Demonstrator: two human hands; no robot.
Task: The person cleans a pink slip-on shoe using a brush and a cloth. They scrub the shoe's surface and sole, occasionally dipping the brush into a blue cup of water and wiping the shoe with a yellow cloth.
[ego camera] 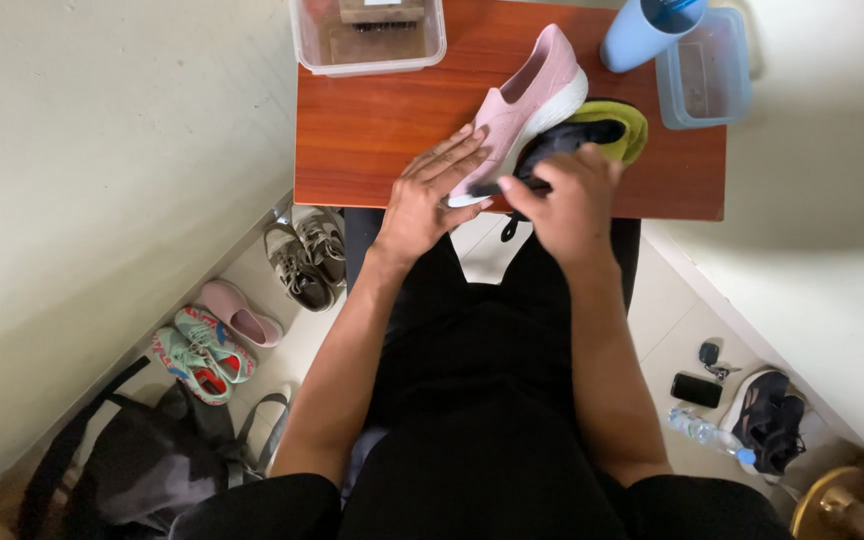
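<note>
Both hands work pink shoe (pixel 532 100) (tabletop).

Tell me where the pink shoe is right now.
The pink shoe lies on the wooden table, centre of the head view, under the left hand, beside the black cloth.

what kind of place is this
Probably a room in a home, used as a shoe-cleaning corner: a small wooden table against plain walls, a pink shoe on it, and pairs of shoes on the tiled floor.

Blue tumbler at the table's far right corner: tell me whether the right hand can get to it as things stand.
Probably yes. The right hand grips a dark cloth, but only the yellow cloth lies between it and the blue tumbler; it would have to free its fingers.
</note>
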